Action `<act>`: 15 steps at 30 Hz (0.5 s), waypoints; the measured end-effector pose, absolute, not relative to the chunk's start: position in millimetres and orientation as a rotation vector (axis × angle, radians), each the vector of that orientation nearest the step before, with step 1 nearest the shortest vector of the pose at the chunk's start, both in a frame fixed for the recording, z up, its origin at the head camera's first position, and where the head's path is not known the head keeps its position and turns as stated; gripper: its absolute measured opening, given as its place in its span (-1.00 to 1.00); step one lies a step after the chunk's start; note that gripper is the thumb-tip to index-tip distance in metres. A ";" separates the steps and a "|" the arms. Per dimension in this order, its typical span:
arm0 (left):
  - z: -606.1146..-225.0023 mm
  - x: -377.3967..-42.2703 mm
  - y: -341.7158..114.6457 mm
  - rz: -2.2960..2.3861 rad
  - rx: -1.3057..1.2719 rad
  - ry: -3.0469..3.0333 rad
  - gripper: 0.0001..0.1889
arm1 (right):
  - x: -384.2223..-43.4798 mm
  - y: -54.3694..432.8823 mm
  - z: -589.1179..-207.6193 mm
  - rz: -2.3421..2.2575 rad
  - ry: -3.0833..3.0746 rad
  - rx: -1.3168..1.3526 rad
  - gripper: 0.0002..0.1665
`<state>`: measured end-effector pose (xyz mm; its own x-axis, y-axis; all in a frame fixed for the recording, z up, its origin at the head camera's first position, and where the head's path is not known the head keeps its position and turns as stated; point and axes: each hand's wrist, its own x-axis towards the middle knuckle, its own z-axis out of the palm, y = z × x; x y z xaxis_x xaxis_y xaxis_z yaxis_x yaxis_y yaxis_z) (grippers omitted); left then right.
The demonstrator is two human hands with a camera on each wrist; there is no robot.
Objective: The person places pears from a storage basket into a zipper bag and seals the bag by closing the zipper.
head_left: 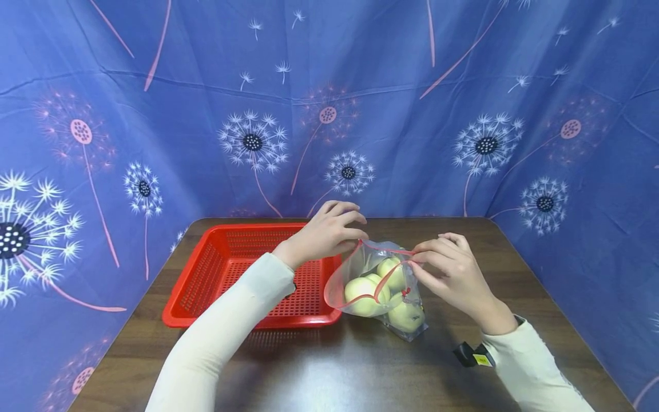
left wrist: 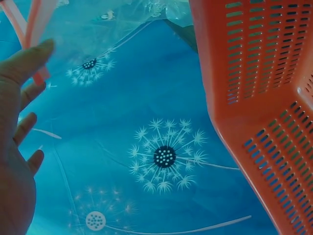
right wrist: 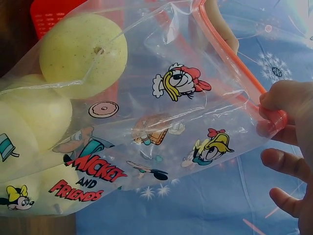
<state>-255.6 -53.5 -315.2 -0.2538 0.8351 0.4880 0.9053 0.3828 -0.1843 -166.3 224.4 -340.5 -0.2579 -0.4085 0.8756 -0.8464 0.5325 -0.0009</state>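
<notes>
Between both hands a clear zip bag (head_left: 337, 286) with a red zip strip hangs with its mouth spread. Several pale green apples (head_left: 407, 316) lie inside it. In the right wrist view, cartoon prints and red lettering cover the bag (right wrist: 195, 112), with apples (right wrist: 83, 54) bunched towards its bottom. My left hand (head_left: 329, 232) pinches the left end of the zip strip between thumb and index finger, its other fingers loosely bent. At the opposite end, my right hand (head_left: 453, 274) pinches the zip strip; its thumb and index fingertips show close up in the right wrist view.
A red perforated plastic basket (head_left: 252, 320) stands on the wooden table (head_left: 319, 377), left of the bag and under my left forearm. A small black item with a yellow label (head_left: 471, 356) is by the right wrist. Blue dandelion-patterned cloth (head_left: 401, 143) walls the table's back and sides.
</notes>
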 end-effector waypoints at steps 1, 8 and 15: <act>-315.6 -256.9 -53.0 -0.190 -1.501 -2.129 -0.81 | -166.2 224.5 -340.9 0.611 -1.871 1.029 -0.58; -315.9 -262.0 -51.0 -0.208 -1.501 -2.112 -0.89 | -166.5 224.7 -341.8 0.623 -1.886 1.021 -0.60; -314.4 -260.0 -48.2 -0.192 -1.458 -2.158 -0.89 | -164.8 223.1 -343.6 0.616 -1.896 1.008 -0.69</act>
<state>-260.0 -48.2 -314.4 -0.2818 0.8222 0.4946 0.8967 0.4091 -0.1692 -164.8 223.1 -343.6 -0.2871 -0.4014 0.8698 -0.8360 0.5483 -0.0229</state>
